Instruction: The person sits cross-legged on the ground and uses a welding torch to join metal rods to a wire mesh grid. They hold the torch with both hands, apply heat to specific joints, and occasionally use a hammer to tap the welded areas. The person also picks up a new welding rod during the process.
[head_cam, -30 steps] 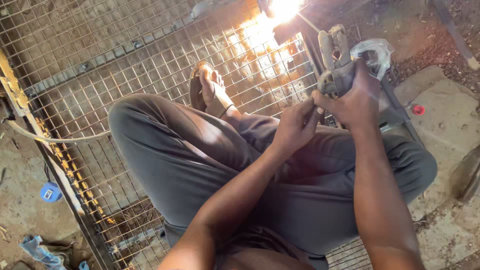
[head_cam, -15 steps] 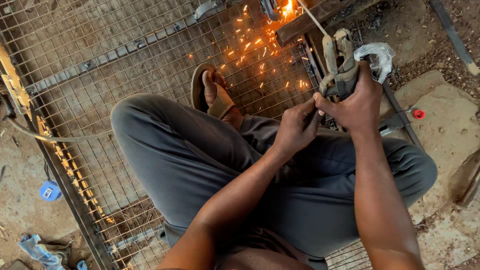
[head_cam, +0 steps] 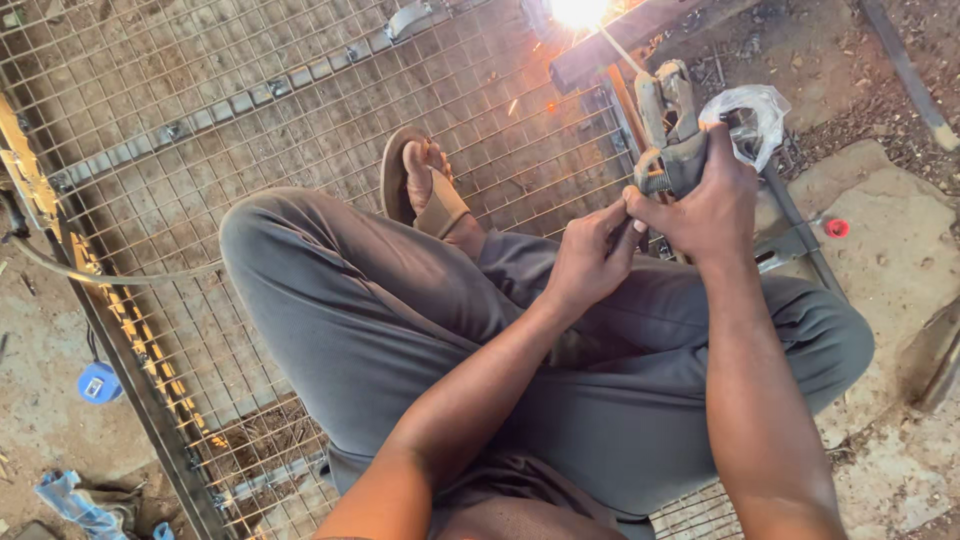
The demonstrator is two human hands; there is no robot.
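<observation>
Metal electrode holder (head_cam: pixel 668 130) clenched in right hand (head_cam: pixel 712 200); left hand (head_cam: pixel 588 262) curled closed, touching its base.

Both hands grip the electrode holder (head_cam: pixel 672 130) — arc (head_cam: pixel 580 10) blazing.

The bright white welding glare (head_cam: pixel 580 10) at the tip of the thin electrode rod (head_cam: pixel 622 50) has shrunk from a wide orange flare washing over the steel wire-mesh panel (head_cam: pixel 300 110) a second ago to a tight point at the top edge of the frame. The shower of orange sparks that scattered over the mesh beside the brown-sandalled foot (head_cam: pixel 425 185) half a second ago has died away to a couple of stray glints. The right hand (head_cam: pixel 710 200) and the grey metal electrode holder (head_cam: pixel 668 130) it grips sit slightly lower in view than before, with the left hand (head_cam: pixel 585 260) moved along with them.
</observation>
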